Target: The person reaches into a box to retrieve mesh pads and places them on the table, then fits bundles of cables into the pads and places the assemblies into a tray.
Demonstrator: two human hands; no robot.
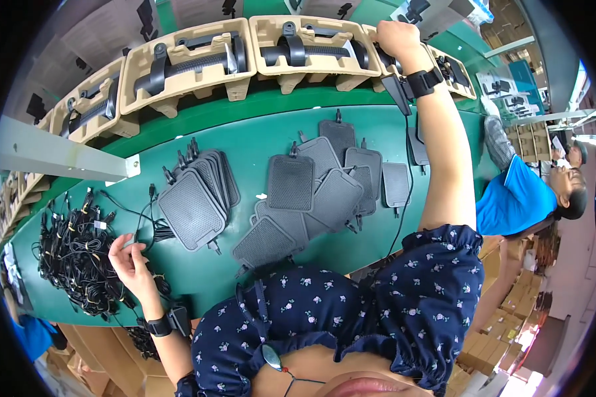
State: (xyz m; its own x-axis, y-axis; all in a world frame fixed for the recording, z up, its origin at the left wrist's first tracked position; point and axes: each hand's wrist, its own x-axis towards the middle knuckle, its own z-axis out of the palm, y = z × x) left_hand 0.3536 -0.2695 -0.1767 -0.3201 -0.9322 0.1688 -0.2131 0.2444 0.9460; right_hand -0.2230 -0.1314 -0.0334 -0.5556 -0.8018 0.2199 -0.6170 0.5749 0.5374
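Observation:
My right hand (396, 36) reaches far out to a beige moulded tray (309, 32) on the green conveyor and is closed over a black part at the tray's right end. My left hand (131, 260) rests at the edge of a pile of bundled black cables (73, 251); its fingers curl on one black cable. Between my arms, several flat dark grey ribbed pads (291, 182) with short plugs lie scattered on the green table. A neat fanned stack of the same pads (193, 208) sits nearer my left hand. Each wrist wears a black band.
More beige trays (185, 63) holding black handled devices line the conveyor at the far side. A grey metal bar (59, 155) crosses at the left. A person in a blue shirt (516, 198) sits to my right. Cardboard boxes (496, 344) stand by the floor.

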